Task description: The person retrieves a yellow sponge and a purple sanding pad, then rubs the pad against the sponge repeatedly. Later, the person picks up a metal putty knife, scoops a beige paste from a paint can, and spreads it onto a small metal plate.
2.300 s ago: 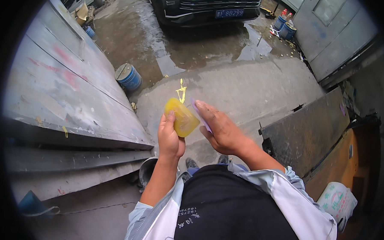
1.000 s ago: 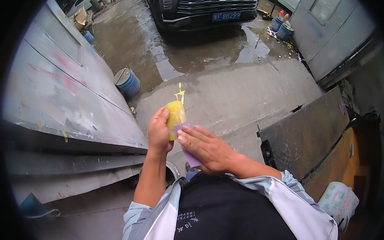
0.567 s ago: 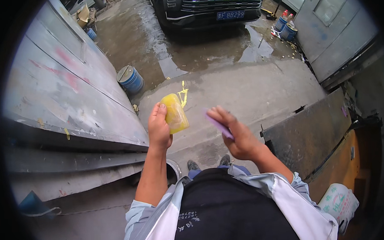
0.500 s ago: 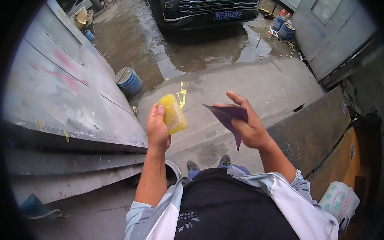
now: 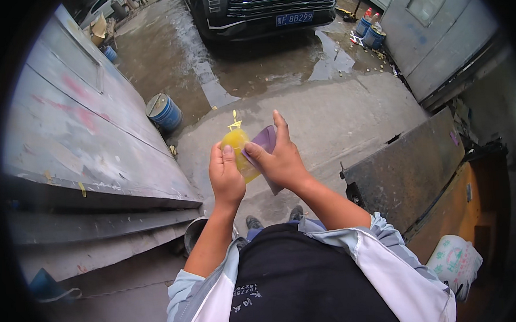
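Purple sheet (image 5: 264, 138) now closer to partly hidden yellow block (image 5: 238, 144)

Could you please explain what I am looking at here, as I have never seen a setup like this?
Of course. There is no robot, only a person using two bare hands. The view is from the left one of two fisheye cameras worn on the head, looking down, so straight edges bend.

The left hand holds a yellow block, and the right hand holds a purple sheet. The sheet overlaps the block in view; whether they touch is hard to tell.

Thin yellow strips lie on the concrete ground. Further ahead stand a blue drum and a black car.
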Action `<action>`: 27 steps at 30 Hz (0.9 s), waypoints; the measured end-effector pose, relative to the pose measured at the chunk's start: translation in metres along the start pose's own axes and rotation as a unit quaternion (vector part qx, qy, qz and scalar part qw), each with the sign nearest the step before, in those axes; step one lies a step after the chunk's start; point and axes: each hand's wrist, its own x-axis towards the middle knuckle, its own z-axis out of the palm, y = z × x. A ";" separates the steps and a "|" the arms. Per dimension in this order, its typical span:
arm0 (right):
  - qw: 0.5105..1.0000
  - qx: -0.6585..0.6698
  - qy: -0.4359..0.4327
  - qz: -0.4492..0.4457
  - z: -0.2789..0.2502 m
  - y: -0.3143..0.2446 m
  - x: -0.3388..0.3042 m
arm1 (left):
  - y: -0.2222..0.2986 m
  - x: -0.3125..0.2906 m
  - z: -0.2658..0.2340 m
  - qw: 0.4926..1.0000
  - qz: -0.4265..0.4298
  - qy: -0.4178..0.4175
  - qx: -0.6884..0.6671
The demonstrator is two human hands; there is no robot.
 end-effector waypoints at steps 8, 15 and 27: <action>0.998 -0.060 -0.016 -0.003 0.018 -0.014 -0.001 | -0.004 0.003 -0.002 0.998 0.027 0.059 0.010; 0.999 -0.039 0.014 -0.008 0.012 -0.020 0.033 | 0.006 -0.001 0.013 0.994 0.027 0.031 0.098; 0.995 -0.039 0.039 -0.088 0.021 -0.001 0.021 | 0.006 0.019 0.009 0.999 0.040 0.022 -0.002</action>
